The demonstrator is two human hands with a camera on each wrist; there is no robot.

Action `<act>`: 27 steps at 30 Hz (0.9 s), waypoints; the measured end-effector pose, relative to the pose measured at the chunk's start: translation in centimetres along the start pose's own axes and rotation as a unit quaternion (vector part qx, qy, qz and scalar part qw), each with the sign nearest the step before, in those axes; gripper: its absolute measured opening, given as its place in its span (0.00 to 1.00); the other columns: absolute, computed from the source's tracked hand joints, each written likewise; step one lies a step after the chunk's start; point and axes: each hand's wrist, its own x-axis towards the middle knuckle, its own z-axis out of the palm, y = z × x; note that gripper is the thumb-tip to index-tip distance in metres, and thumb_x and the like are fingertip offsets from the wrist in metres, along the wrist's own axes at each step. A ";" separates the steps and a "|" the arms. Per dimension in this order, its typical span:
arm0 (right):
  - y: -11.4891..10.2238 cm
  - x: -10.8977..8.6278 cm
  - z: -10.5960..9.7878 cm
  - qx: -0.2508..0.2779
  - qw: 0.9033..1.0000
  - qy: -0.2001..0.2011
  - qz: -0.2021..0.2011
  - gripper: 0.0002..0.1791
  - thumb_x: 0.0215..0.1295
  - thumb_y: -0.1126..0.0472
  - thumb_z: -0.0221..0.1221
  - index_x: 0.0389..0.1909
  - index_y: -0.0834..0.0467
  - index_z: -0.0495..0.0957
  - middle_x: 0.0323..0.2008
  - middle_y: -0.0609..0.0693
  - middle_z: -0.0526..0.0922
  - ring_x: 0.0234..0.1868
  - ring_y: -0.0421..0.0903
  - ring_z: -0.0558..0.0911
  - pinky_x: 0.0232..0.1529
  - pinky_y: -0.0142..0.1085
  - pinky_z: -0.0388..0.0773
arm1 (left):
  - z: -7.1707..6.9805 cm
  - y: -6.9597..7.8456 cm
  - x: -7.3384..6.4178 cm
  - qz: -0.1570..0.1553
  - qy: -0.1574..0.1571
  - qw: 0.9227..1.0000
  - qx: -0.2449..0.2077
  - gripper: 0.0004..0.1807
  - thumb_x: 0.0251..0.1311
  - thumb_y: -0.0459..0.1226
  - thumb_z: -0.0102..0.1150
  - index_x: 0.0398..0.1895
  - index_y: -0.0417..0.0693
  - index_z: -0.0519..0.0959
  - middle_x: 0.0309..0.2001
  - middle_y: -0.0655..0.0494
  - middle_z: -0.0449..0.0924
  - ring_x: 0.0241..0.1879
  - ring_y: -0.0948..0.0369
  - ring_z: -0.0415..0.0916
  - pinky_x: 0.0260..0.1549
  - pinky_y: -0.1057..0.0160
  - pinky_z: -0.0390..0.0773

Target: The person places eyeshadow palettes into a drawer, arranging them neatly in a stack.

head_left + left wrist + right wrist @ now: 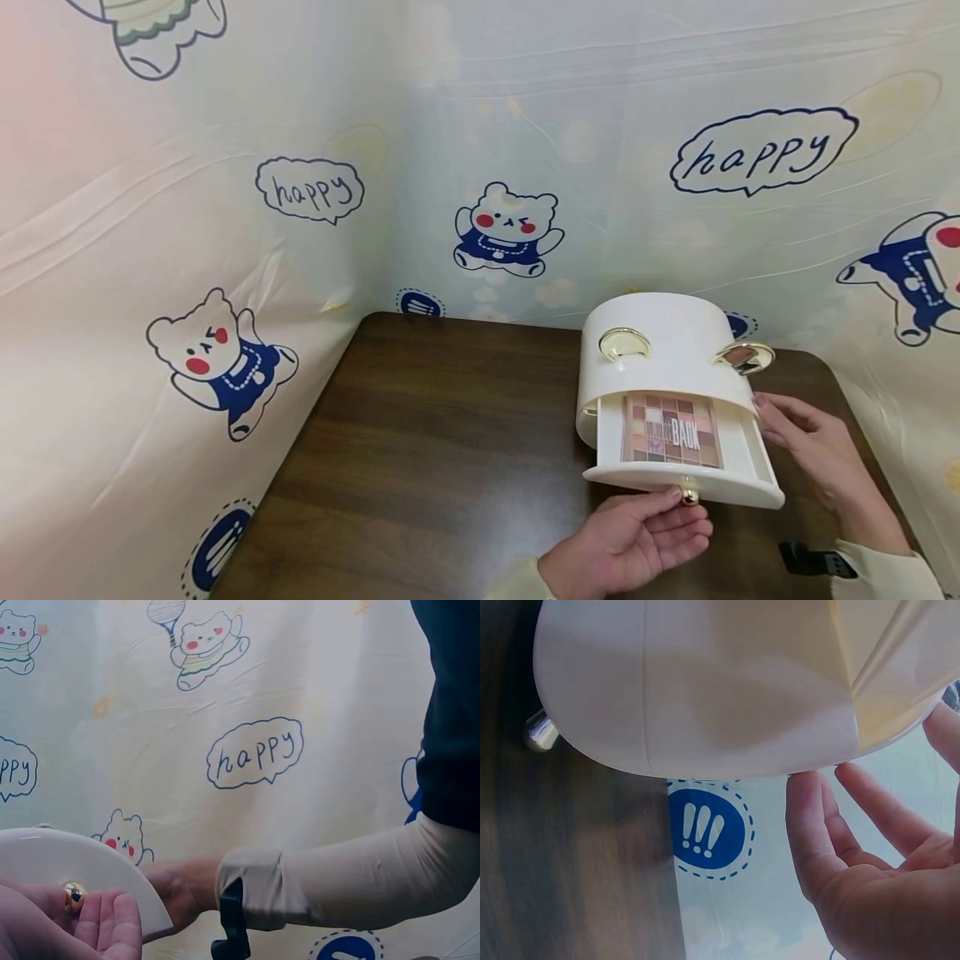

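Observation:
A white rounded storage box (pixel 663 367) stands toward the right of the dark table, its front drawer (pixel 637 477) pulled out. Inside the drawer lies an eyeshadow palette (pixel 667 437) with rows of pink and brown shades and the word "BACK" on it. My left hand (pixel 630 537), palm up, pinches the gold drawer knob (pixel 689 497) between thumb and forefinger. On the box's right side, my right hand (pixel 821 450) rests its fingertips against the white wall. The right wrist view shows those fingers (pixel 806 817) fairly straight, at the box's lower edge.
Two gold-rimmed round pieces (pixel 625 342) stick out from the upper part of the box. Printed cloth (pixel 510 108) with bears and "happy" bubbles hangs around the brown wooden table (pixel 450 433). A black strap (pixel 813 560) is at my right cuff.

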 end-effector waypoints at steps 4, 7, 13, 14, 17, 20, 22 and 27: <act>0.0 0.0 0.0 0.002 1.000 0.001 -0.002 0.35 0.74 0.48 0.58 0.64 0.75 0.68 0.41 0.24 0.74 0.38 0.25 0.80 0.36 0.25 0.82 | 0.4 0.2 0.5 0.006 0.008 1.000 -0.006 0.06 0.68 0.36 0.61 0.37 0.42 0.84 0.39 0.47 0.86 0.47 0.53 0.84 0.60 0.50 0.74; 0.0 0.0 0.0 0.008 1.000 0.003 -0.008 0.33 0.74 0.49 0.58 0.63 0.75 0.69 0.41 0.24 0.75 0.38 0.26 0.81 0.36 0.26 0.82 | 0.6 0.5 0.9 0.014 0.014 1.000 -0.007 0.07 0.68 0.36 0.62 0.38 0.41 0.84 0.38 0.47 0.86 0.46 0.53 0.84 0.59 0.50 0.75; 0.0 0.0 -0.1 0.026 1.000 0.003 -0.009 0.28 0.74 0.51 0.59 0.61 0.71 0.73 0.41 0.23 0.76 0.39 0.25 0.81 0.36 0.26 0.82 | 0.9 1.1 1.7 0.024 0.020 0.999 -0.012 0.09 0.67 0.37 0.63 0.39 0.38 0.84 0.38 0.46 0.86 0.45 0.54 0.84 0.59 0.50 0.75; 0.0 -0.1 0.0 0.024 1.000 0.004 -0.008 0.29 0.74 0.51 0.59 0.62 0.71 0.72 0.41 0.24 0.75 0.39 0.25 0.80 0.36 0.26 0.82 | 1.0 1.2 1.9 0.025 0.020 0.999 -0.012 0.09 0.67 0.37 0.63 0.39 0.38 0.84 0.38 0.46 0.86 0.45 0.54 0.84 0.59 0.50 0.75; 0.0 -0.1 0.0 0.008 1.000 0.006 -0.005 0.33 0.74 0.49 0.58 0.63 0.74 0.69 0.42 0.24 0.73 0.39 0.23 0.79 0.36 0.25 0.82 | 1.2 1.6 2.4 0.031 0.018 0.999 -0.013 0.08 0.68 0.37 0.63 0.38 0.39 0.85 0.37 0.47 0.86 0.44 0.55 0.85 0.59 0.51 0.75; -0.1 -0.1 0.0 0.000 1.000 0.004 0.002 0.35 0.74 0.47 0.57 0.65 0.75 0.67 0.42 0.24 0.72 0.39 0.23 0.78 0.36 0.25 0.81 | 1.3 1.8 2.9 0.037 0.019 0.999 -0.015 0.07 0.68 0.36 0.62 0.36 0.41 0.84 0.37 0.47 0.86 0.44 0.54 0.85 0.59 0.50 0.75; -0.1 -0.1 0.0 0.000 1.000 0.002 0.006 0.36 0.74 0.47 0.57 0.65 0.74 0.67 0.42 0.25 0.73 0.38 0.23 0.78 0.36 0.25 0.81 | 1.5 2.0 3.1 0.040 0.022 0.999 -0.018 0.07 0.68 0.36 0.62 0.35 0.41 0.84 0.37 0.47 0.86 0.45 0.54 0.85 0.59 0.50 0.75; -0.2 -0.1 -0.1 -0.008 1.000 0.000 0.009 0.36 0.73 0.46 0.58 0.65 0.73 0.68 0.42 0.25 0.73 0.38 0.24 0.78 0.36 0.24 0.81 | 1.7 2.6 3.7 0.045 0.029 0.998 -0.027 0.06 0.68 0.35 0.62 0.34 0.43 0.84 0.37 0.46 0.86 0.45 0.52 0.84 0.59 0.49 0.75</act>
